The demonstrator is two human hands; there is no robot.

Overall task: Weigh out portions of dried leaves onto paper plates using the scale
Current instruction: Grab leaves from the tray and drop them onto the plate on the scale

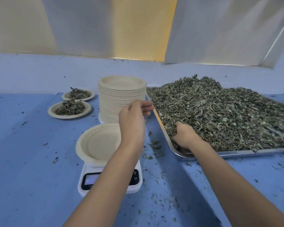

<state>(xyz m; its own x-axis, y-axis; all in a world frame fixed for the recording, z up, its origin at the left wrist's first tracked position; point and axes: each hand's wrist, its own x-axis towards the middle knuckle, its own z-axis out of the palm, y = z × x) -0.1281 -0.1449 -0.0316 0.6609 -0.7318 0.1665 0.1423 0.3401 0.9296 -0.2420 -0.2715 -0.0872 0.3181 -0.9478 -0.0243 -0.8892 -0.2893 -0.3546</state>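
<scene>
An empty round beige paper plate (95,143) is sitting on the white digital scale (88,182), and leaves carried across the gap could be spilling onto the blue table (31,161), skewing the portion. The left hand (133,118) is hovering between plate and tray, fingers loosely curled, seemingly holding nothing. The right hand (184,136) is closing its fingers round a clump of grey-green dried leaves (220,112) in the near corner of the shallow steel tray (203,155).

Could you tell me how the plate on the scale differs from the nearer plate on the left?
The weighing plate is empty; the nearer left plate holds a heap of dried leaves. The weighing plate rests on the scale; the nearer left plate sits on the blue table. Both are beige paper plates.
</scene>
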